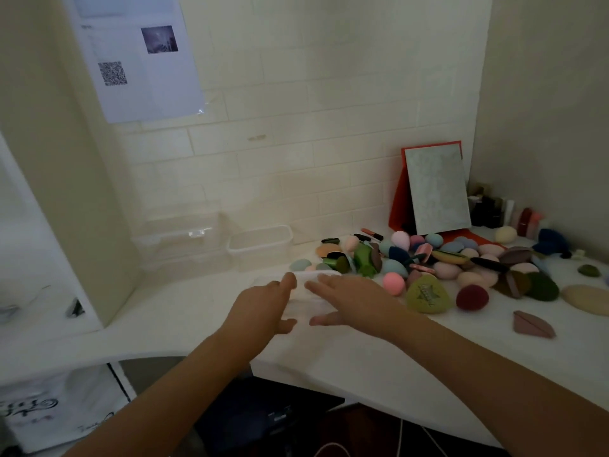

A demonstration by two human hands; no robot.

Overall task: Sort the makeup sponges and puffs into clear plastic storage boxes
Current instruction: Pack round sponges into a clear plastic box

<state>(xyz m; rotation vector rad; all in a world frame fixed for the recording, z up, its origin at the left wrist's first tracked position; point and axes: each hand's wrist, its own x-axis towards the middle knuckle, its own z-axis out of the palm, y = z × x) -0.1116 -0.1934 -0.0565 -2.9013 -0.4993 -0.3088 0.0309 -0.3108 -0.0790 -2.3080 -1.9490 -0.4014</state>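
Forearms reach over near edge of bench [184, 311]. Left hand [263, 305] and right hand [352, 298] face each other mid-bench, fingers over top, thumbs low, gripping ends of blurred clear box [303, 293] between them. Heap of sponges and puffs [445, 258], many colours, covers right half of bench toward back right corner, just right of held box. Mirror on red stand [435, 189] leans behind heap at back edge. Lidded box [178, 239] and open box [260, 245] side by side at back edge, left of heap. Green puff [428, 296] and dark red sponge [472, 297] on heap's near fringe.
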